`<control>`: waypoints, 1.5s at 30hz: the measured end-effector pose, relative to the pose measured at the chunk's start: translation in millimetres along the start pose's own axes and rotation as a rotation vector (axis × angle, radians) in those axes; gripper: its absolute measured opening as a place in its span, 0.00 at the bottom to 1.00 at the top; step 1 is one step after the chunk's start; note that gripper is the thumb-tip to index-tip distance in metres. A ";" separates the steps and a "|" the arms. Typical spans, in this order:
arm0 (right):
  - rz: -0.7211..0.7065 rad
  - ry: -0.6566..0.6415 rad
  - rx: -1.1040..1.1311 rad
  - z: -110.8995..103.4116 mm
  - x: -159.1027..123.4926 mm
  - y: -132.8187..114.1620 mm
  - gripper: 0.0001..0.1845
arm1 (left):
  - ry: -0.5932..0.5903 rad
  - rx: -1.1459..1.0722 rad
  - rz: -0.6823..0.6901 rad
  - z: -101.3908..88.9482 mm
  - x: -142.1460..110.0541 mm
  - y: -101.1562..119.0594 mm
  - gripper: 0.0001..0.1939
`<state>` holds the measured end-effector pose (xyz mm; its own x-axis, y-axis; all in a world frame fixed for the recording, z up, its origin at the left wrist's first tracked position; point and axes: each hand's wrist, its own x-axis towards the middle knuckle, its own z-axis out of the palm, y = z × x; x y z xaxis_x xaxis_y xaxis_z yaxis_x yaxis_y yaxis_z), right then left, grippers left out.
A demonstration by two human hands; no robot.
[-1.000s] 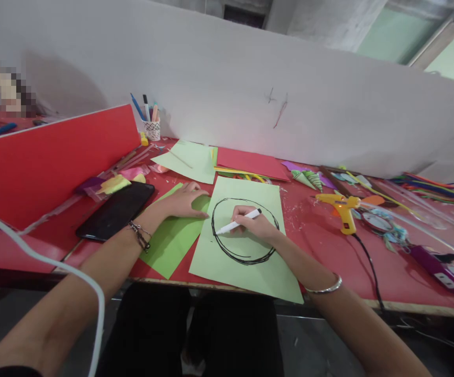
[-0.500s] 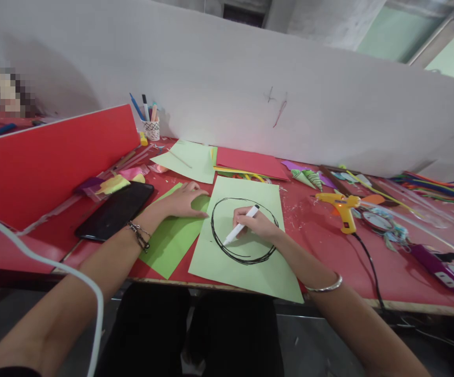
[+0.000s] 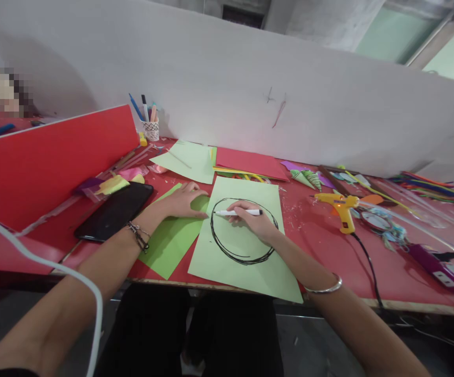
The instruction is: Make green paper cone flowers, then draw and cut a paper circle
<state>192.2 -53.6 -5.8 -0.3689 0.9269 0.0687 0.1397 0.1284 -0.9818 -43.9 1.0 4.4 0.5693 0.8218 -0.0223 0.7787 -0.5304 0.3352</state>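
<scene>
A white marker (image 3: 246, 212) with a black end is gripped in my right hand (image 3: 250, 217). Its tip points left and meets the upper left of a black circle (image 3: 227, 253), drawn in several overlapping lines on a pale green sheet (image 3: 214, 272). My left hand (image 3: 185, 200) lies with fingers apart over a brighter green sheet (image 3: 172, 243), its thumb by the pale sheet's left edge. Part of the circle is hidden behind my right hand and wrist.
Left of my left hand lies a black phone (image 3: 114, 212) beside a red board (image 3: 54, 157). A pen cup (image 3: 151, 130) and red paper (image 3: 250, 162) are at the back. To the right are a yellow glue gun (image 3: 342, 209) with its cord and a purple power strip (image 3: 439, 269).
My right hand has swept the marker tip up along the circle's left side, from lower left to upper left, and the marker now lies nearly level. My left hand stays put.
</scene>
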 end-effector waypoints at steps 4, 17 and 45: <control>0.008 -0.033 -0.041 2.3 -2.4 -3.5 0.12 | 0.007 0.004 0.006 0.2 0.5 -0.4 0.41; 0.021 -0.147 -0.035 0.9 -4.1 -6.8 0.14 | 0.026 -0.002 0.013 1.9 1.4 -2.5 0.40; 0.000 -0.206 0.079 -8.7 -2.6 -3.9 0.18 | 0.015 0.009 0.017 1.8 0.7 -3.1 0.39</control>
<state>200.6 -53.4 -0.6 -0.5498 0.8344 0.0387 0.0707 0.0926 -0.9932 -45.4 2.9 1.7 0.5789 0.8154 -0.0027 0.7712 -0.5465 0.3265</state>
